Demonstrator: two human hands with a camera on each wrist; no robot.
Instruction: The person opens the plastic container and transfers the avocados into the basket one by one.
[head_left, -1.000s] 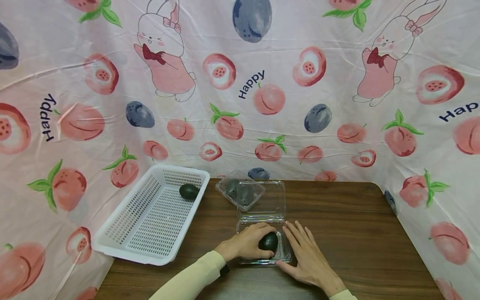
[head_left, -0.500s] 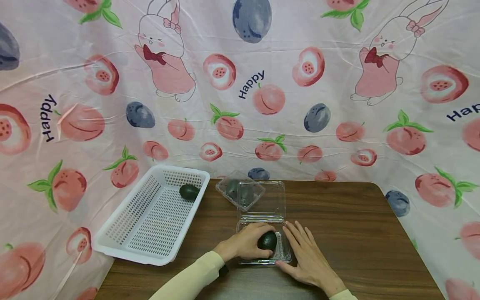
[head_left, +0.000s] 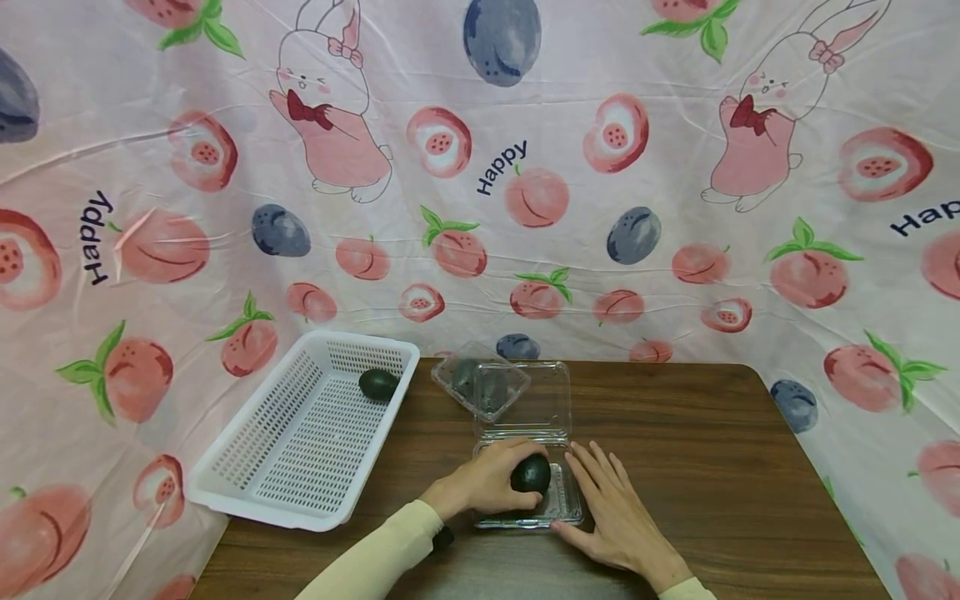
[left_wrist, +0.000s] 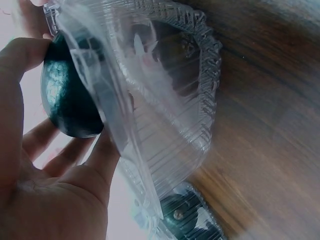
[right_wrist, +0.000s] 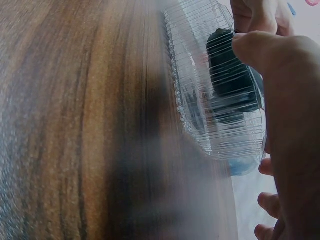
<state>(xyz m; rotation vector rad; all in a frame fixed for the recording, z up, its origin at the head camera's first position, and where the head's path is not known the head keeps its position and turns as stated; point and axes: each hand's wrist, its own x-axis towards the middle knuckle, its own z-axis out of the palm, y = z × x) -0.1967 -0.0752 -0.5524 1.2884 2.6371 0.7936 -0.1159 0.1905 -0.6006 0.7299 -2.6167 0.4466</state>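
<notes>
A long white plastic basket [head_left: 307, 446] full of holes sits along the left edge of the brown wooden table [head_left: 705, 467]. One dark green, egg-shaped avocado [head_left: 378, 384] lies near its back right corner. By the table's back edge is a clear plastic box [head_left: 444, 377] with two dark avocados [head_left: 467, 377]. A pale pink cloth [head_left: 562, 92] with peaches [head_left: 537, 198] and bunnies [head_left: 343, 154] hangs behind.

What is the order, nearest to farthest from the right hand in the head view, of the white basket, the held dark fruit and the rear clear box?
1. Held dark fruit: in the left hand, just left of the right hand.
2. Rear clear box: farther back, left.
3. White basket: farthest left.
</notes>
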